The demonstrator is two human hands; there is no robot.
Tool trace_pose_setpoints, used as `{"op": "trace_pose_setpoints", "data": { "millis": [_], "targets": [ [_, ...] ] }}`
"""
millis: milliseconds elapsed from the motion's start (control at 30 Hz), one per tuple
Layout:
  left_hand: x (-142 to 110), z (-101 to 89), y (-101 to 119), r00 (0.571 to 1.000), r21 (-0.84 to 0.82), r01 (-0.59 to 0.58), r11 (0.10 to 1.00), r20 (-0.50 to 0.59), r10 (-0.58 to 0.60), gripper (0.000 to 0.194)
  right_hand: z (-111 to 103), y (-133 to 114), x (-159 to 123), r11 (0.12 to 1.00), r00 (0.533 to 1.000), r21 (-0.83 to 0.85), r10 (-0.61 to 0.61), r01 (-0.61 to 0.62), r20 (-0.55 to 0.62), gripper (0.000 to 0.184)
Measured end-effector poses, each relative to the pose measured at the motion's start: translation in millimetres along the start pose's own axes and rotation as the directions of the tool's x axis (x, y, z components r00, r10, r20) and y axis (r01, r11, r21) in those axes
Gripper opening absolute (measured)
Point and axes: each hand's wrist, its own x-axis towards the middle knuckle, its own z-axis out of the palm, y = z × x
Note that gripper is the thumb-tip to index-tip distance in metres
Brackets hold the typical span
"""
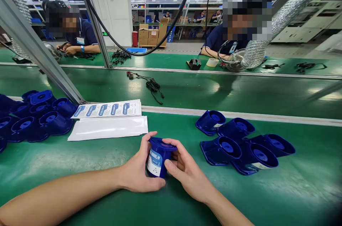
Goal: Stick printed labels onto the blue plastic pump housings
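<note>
Between my two hands, a dark blue plastic pump housing (167,163) is held just over the green bench, flanged end up. A blue and white label (155,163) printed "5000L/H" is on its side, facing me. My left hand (139,169) is closed around its left side, thumb along the lower edge and fingers near the top. My right hand (184,170) grips the right side, with the fingers over the flange and the thumb against the wall. Beyond my left hand lie a sheet of labels (114,109) and a blank white sheet (109,128).
Several blue housings (56,122) are heaped at the left, and several more (227,149) lie at the right, some labelled. A metal post (53,55) slants up at the left. Black cables (152,85) rest on the conveyor (181,90). Two co-workers sit across from me.
</note>
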Motion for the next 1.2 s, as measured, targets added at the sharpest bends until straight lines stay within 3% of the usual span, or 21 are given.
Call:
{"op": "trace_pose_setpoints", "data": {
  "millis": [133,267,367,467,667,733,800,867,967,1000,1100,1200],
  "targets": [
    [4,9.7,-13,0.986,0.058,-0.023,0.998,-0.161,0.032,0.127,2,5,1,1.0,1.0,-0.014,-0.007,0.007,-0.029,0.059],
    [5,19.1,-25,0.976,-0.043,-0.021,0.999,-0.216,0.012,0.099,8,6,-1,0.999,0.997,-0.042,0.005,-0.008,-0.072,0.056],
    [3,20.5,-26,0.969,0.009,-0.015,1.0,-0.248,0.016,0.09,9,3,-4,0.997,0.998,-0.072,0.031,-0.035,-0.046,0.058],
    [1,18.3,-23,0.965,0.105,-0.028,0.994,-0.257,0.054,0.084,10,1,-6,0.993,0.998,-0.105,0.059,-0.062,-0.029,0.069],
    [0,16.4,-14,0.971,0.085,0.014,0.996,-0.239,0.006,0.088,7,2,-7,0.974,0.991,-0.183,0.129,-0.132,-0.027,0.098],
    [2,16.3,-13,0.963,0.115,0.021,0.993,-0.269,0.011,0.098,3,2,-4,0.982,0.99,-0.137,0.136,-0.13,0.036,0.114],
    [4,15.6,-15,0.942,0.213,-0.044,0.976,-0.316,0.111,0.102,-1,3,0,0.996,0.99,-0.022,0.092,-0.09,0.106,0.125],
    [7,14.0,-19,0.897,0.352,-0.16,0.922,-0.338,0.285,0.099,-5,5,5,0.995,0.992,0.091,0.019,-0.031,0.122,0.123],
    [8,10.3,-24,0.803,0.552,-0.3,0.778,-0.295,0.518,0.095,-8,8,13,0.992,0.997,0.118,-0.051,0.044,0.051,0.099],
    [8,9.2,-25,0.793,0.616,-0.313,0.723,-0.249,0.556,0.096,-8,9,14,0.993,0.998,0.096,-0.066,0.064,0.02,0.092],
    [1,7.5,-23,0.854,0.763,-0.262,0.59,-0.101,0.51,0.102,-4,9,16,0.993,0.989,-0.006,-0.118,0.118,-0.09,0.087],
    [-5,9.2,-19,0.906,0.837,-0.184,0.515,-0.058,0.419,0.112,5,9,16,0.984,0.966,-0.137,-0.146,0.118,-0.211,0.086]
  ]
}}
